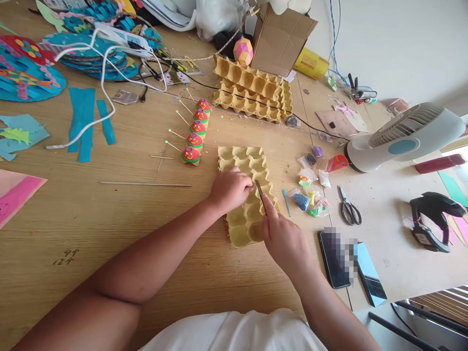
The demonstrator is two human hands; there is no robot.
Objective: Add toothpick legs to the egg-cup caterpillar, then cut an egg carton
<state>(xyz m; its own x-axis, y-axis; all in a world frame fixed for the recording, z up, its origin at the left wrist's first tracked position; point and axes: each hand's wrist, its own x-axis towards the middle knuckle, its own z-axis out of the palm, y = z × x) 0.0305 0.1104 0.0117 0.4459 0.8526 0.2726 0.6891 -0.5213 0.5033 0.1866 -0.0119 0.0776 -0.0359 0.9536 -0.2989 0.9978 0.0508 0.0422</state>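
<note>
A yellowish cardboard egg carton (241,214) lies on the wooden table in front of me, its cups facing up. My left hand (232,189) is closed on the carton's middle, fingers curled over its ridges. In my right hand (283,234) is a knife (259,189), gripped with the index finger along its back. The narrow blade points away from me and lies against the carton, just right of my left fingers. Most of the handle is hidden in my palm. Beyond the carton to the left stands a row of several painted red and green carton cups (194,141) with smiling faces.
Scissors (350,207), two phones (333,263), bags of coloured clay (302,200) and a white fan (398,136) are on the right. More egg cartons (248,92) and a cardboard box (280,39) stand at the back. A thin stick (146,184) and blue strips (83,122) lie left.
</note>
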